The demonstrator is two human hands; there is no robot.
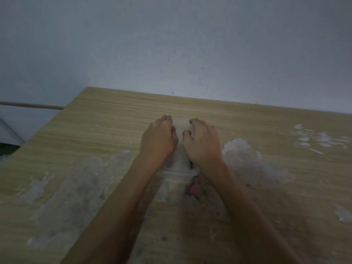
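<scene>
A translucent plastic container (180,125) stands on the wooden table (114,119) between my two hands. Its ribbed near rim shows close to my wrists. My left hand (159,139) grips its left side, fingers curled over the far edge. Opposite it, my right hand (202,144) holds the right side, with fingers curled and the thumb pressed against the front. Most of the container is hidden by my hands. A small dark piece (191,165) peeks out under my right wrist; I cannot tell what it is.
The tabletop has worn, whitish peeled patches (245,159) left and right of my arms. A red and blue mark (191,191) lies on the table just below the container. A grey wall (171,44) rises behind the far edge. The table's left edge drops off diagonally.
</scene>
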